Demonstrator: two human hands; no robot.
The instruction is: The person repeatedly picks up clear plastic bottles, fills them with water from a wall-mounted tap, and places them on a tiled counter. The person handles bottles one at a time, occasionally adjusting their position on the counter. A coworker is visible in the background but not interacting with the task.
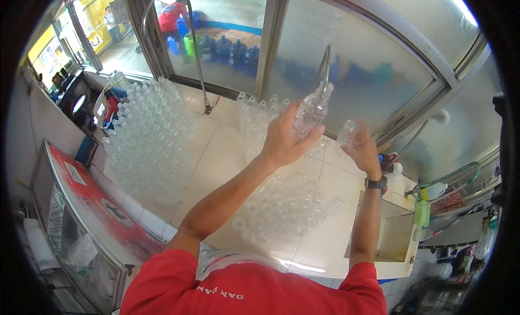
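Observation:
My left hand (290,132) is closed around a clear plastic bottle (312,113), whose neck is at the end of a bent metal spout (326,69). To its right, my right hand (361,146) holds another clear plastic bottle (347,133). Behind my left hand stand several clear bottles (254,115) in a group. Nearer to me, a heap of clear bottles (280,209) lies on the tiled counter (211,152). Whether there is liquid in the held bottles I cannot tell.
A large mass of clear bottles (150,140) fills the counter's left part. A tall curved metal faucet (199,59) rises behind it. A basin (390,237), a brush (440,117) and a hose (459,168) are at the right. Beyond the glass, a person (172,16) bends by large blue jugs (237,50).

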